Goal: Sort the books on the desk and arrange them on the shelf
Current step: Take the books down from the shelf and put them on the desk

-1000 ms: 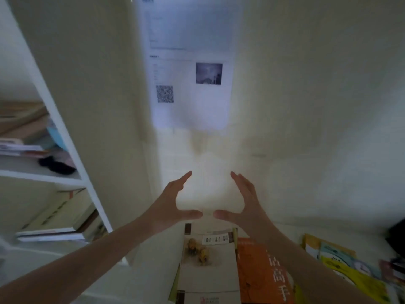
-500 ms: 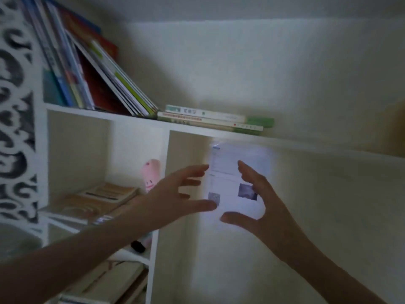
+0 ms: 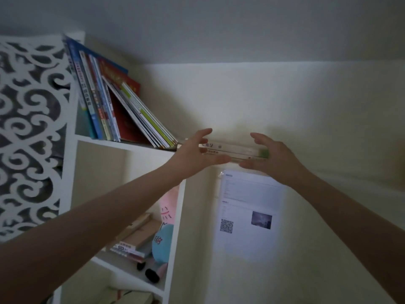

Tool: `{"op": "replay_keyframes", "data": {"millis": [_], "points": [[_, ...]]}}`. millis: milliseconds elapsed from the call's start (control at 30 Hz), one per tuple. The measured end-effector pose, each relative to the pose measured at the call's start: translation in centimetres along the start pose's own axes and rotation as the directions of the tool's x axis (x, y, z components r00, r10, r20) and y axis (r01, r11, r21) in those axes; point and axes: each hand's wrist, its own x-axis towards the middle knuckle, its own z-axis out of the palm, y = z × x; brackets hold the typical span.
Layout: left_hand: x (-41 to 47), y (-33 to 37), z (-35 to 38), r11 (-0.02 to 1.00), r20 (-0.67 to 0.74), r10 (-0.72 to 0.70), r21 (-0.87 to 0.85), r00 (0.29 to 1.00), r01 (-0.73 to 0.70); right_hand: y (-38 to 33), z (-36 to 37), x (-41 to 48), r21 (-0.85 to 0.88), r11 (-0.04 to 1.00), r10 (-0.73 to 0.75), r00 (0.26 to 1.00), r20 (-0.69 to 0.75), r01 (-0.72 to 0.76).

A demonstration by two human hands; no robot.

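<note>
At the far left I see a white fretwork side panel [image 3: 28, 128]. Beside it, a row of leaning books [image 3: 114, 110] stands on the top shelf [image 3: 122, 144], with the tops tilted left. The compartment below holds a flat pile of books [image 3: 135, 240] and a pink-and-blue plush toy [image 3: 166, 224].

The left hand [image 3: 192, 156] is raised at the left end of the flat book stack [image 3: 236, 150], which lies on the top shelf just right of the leaning row. Its fingers are extended and spread wide, thumb underneath, gripping nothing. I cannot tell whether it touches the stack.

The right hand [image 3: 278, 159] is at the stack's green right end, equally wide and empty. A printed sheet [image 3: 249, 216] is fixed to the wall below.
</note>
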Motion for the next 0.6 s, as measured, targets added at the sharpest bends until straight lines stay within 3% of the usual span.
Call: {"op": "replay_keyframes", "data": {"millis": [300,400,600], "points": [[1.8,-1.6,0.1,0.978,0.029,-0.042,0.205,0.999,0.035,1.8,-2.2,2.4,-0.088,0.994,0.074,0.987,0.141,-0.062],[2.1,-1.6,0.2,0.978,0.005,-0.051,0.203,0.999,0.049,1.8,-2.5,2.4,-0.141,0.990,0.026,0.980,0.198,0.002],[2.2,-0.3,0.8,0.980,-0.017,-0.044,0.196,0.999,0.047,1.3,-2.6,1.8,-0.299,0.943,-0.095,0.979,0.178,0.146]]}}
